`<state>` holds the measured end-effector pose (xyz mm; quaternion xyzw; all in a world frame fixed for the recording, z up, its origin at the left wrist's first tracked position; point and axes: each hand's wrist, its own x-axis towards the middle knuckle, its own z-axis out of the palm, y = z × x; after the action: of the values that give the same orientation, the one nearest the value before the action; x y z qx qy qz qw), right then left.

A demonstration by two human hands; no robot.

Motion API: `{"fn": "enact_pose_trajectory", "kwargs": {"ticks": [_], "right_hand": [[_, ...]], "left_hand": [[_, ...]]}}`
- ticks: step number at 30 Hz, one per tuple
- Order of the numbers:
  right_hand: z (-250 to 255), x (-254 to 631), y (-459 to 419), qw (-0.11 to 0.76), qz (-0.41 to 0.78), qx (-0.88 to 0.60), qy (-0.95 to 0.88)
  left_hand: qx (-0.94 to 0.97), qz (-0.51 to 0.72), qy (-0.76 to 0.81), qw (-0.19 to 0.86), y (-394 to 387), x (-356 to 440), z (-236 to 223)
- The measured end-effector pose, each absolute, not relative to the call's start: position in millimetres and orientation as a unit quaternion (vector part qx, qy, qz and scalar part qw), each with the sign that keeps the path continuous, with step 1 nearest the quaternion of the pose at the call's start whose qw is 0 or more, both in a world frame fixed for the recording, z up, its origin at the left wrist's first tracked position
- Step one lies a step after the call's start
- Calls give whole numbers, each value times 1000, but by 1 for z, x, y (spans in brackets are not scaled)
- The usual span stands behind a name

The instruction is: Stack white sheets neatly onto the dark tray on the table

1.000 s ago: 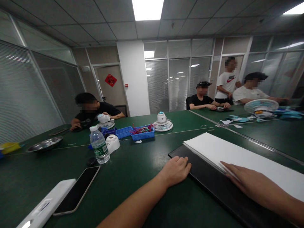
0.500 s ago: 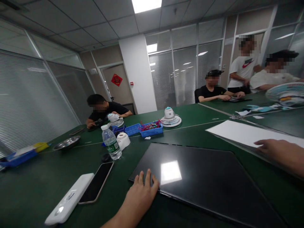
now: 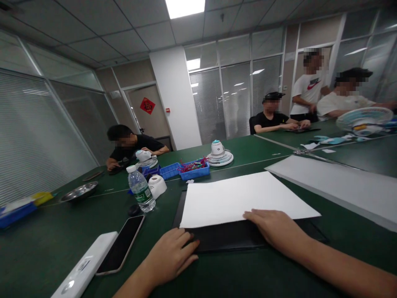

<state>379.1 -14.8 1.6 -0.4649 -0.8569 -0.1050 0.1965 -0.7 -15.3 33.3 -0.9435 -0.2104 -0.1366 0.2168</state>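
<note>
A flat black screen panel (image 3: 223,241) lies on the green table in front of me, largely hidden by a white sheet (image 3: 245,198). My left hand (image 3: 175,252) is at the panel's near left corner, its fingers bent over the edge and the thumb lower down. My right hand (image 3: 277,227) reaches across the panel with its fingers closed on the near edge of the white sheet; its thumb is hidden.
On the left are a phone (image 3: 120,244), a white oblong device (image 3: 83,267) and a water bottle (image 3: 141,190). Farther back stand a blue tray of wires (image 3: 194,169) and a fan unit (image 3: 219,155). White sheets (image 3: 335,182) lie at right. Several people sit or stand beyond.
My right hand has moved left from the white sheets, bringing one over the panel. The panel's near edge has turned nearly level, and my left hand is slightly lower and farther left.
</note>
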Motion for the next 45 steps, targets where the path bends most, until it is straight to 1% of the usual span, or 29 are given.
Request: {"fn": "enact_pose_trajectory", "kwargs": {"ticks": [3, 6, 12, 17, 22, 25, 29, 31, 35, 37, 38, 40, 42, 43, 45], "right_hand": [[-6, 357, -30, 211, -111, -428, -872], [-4, 354, -40, 224, -124, -398, -881], [0, 363, -43, 227, -126, -373, -891], [-3, 370, -40, 232, -168, -349, -892], [-8, 374, -41, 242, -204, -354, -880], [-6, 374, -40, 249, -192, -339, -887], [0, 373, -39, 263, -128, -312, -904], [5, 372, -42, 252, -94, -302, -914], [17, 379, -45, 205, -51, -290, -933], [22, 392, -39, 202, -56, -330, -920], [24, 402, -34, 199, -66, -382, -900], [27, 426, -21, 178, -85, -530, -825], [28, 454, -8, 138, -87, -663, -731], [28, 466, -2, 122, -81, -702, -697], [27, 486, 5, 109, -67, -728, -674]], "left_hand": [[-934, -226, -138, 238, -20, -2, 29], [-908, -306, -114, 264, -24, -1, 29], [-883, -340, -178, 272, -21, 0, 30], [-851, -365, -234, 297, -18, 5, 31], [-794, -424, -264, 346, -17, 11, 25], [-824, -373, -265, 335, -17, 13, 23], [-913, -277, -221, 203, -16, 11, 28], [-925, -254, -235, 157, -16, 10, 32], [-926, -216, -285, 121, -20, 12, 43], [-926, -202, -300, 104, -23, 13, 48], [-926, -195, -310, 95, -23, 12, 49], [-924, -166, -337, 71, -23, 9, 50], [-921, -132, -364, 49, -21, 3, 46], [-919, -120, -374, 41, -20, 0, 43], [-914, -103, -393, 20, -16, -6, 36]]}}
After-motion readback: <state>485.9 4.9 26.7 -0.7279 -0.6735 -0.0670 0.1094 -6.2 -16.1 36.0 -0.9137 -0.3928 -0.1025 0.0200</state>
